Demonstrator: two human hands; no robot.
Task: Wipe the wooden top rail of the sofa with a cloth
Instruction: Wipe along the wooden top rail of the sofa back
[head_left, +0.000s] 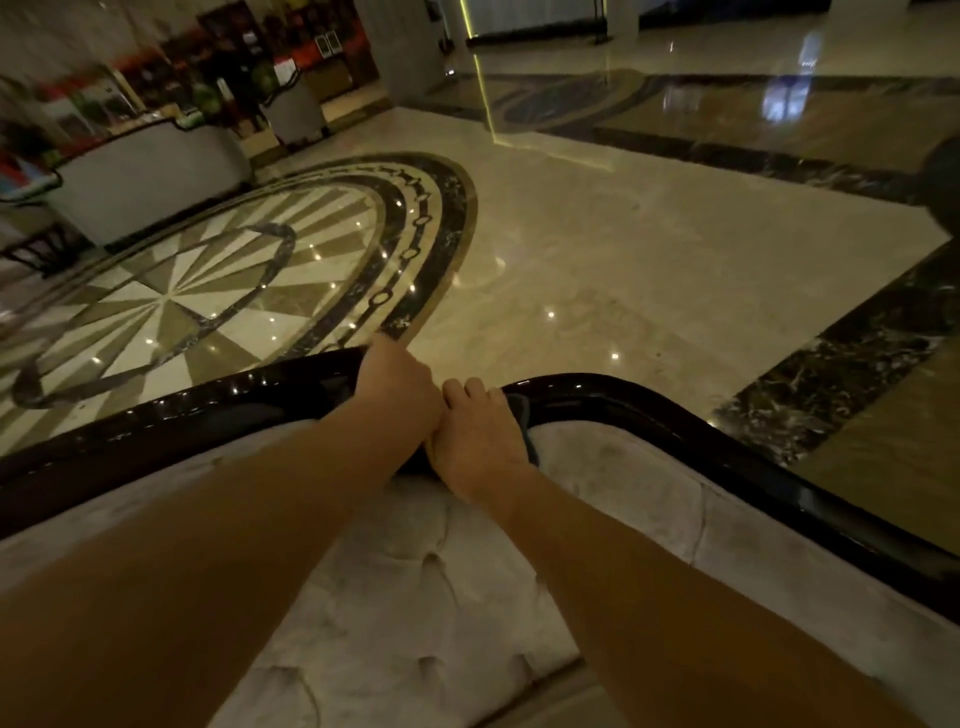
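Note:
A glossy dark wooden top rail (649, 410) curves across the back of a pale tufted sofa (415, 597). My left hand (397, 387) is closed over the rail near its middle. Right beside it, touching it, my right hand (475, 441) presses a dark cloth (522, 415) flat against the rail; only a small edge of the cloth shows past the fingers.
Behind the sofa spreads a polished marble floor (597, 249) with a round inlaid pattern (208, 291) at the left. A grey counter (150, 176) and shelves with goods stand at the far left. A dark marble band (857, 364) runs along the right.

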